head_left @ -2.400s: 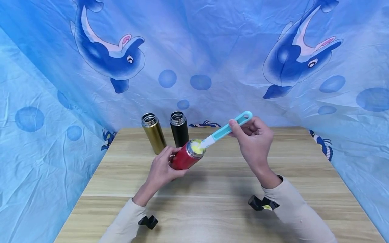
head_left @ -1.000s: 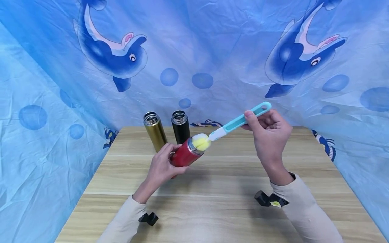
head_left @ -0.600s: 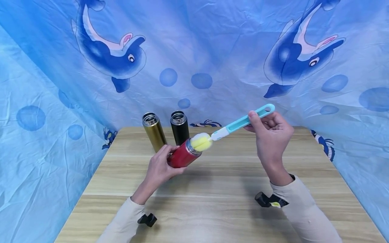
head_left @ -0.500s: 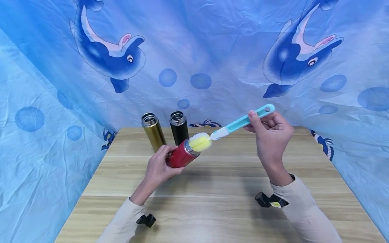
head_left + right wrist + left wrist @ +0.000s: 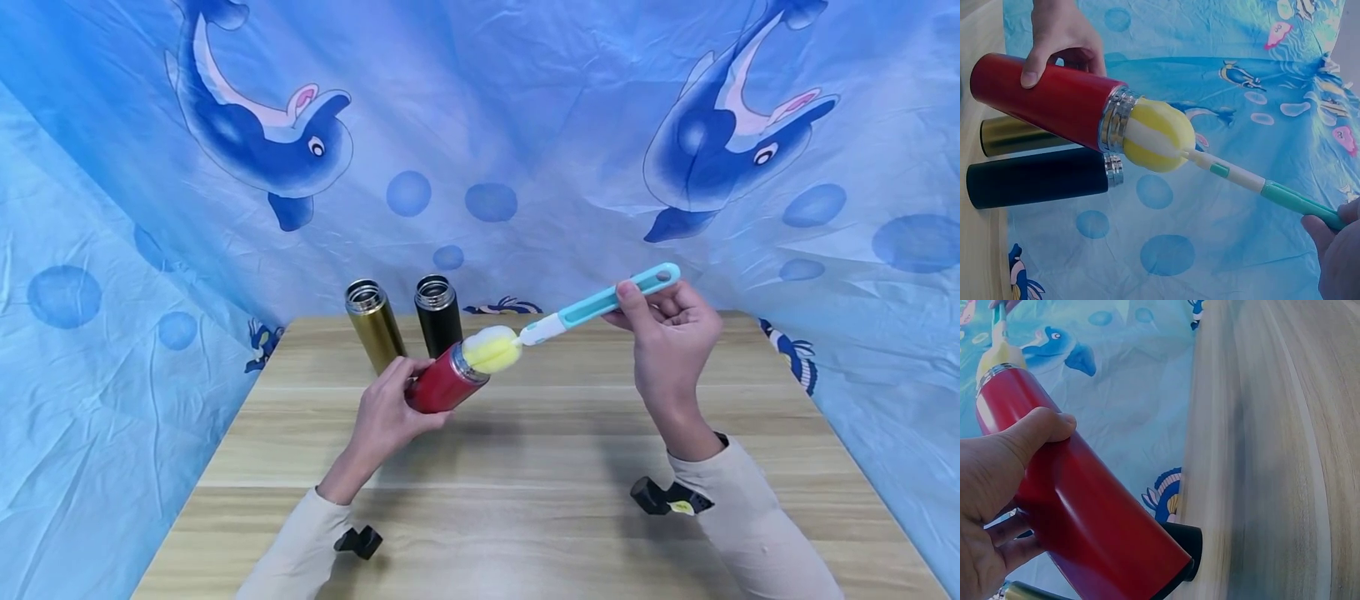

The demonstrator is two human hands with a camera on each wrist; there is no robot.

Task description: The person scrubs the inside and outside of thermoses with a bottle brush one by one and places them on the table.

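Observation:
My left hand [image 5: 387,408] grips a red vacuum flask [image 5: 447,385], tilted with its open steel mouth up and to the right. In the left wrist view the thumb [image 5: 1041,428] lies along the flask's side. My right hand [image 5: 675,354] pinches the turquoise handle of a bottle brush [image 5: 600,305] near its looped end. The brush's yellow and white sponge head [image 5: 1159,134] sits at the flask's mouth, bulging out of it in the right wrist view; its inner end is hidden inside the rim.
Behind the red flask, a gold flask [image 5: 375,327] and a black flask [image 5: 438,317] stand uncapped on the wooden table [image 5: 525,500]. A blue dolphin-print cloth [image 5: 487,100] hangs along the back and sides.
Since the earliest frame, my right hand has drawn the brush up and to the right, so most of the sponge now shows outside the mouth. The red flask has shifted slightly left.

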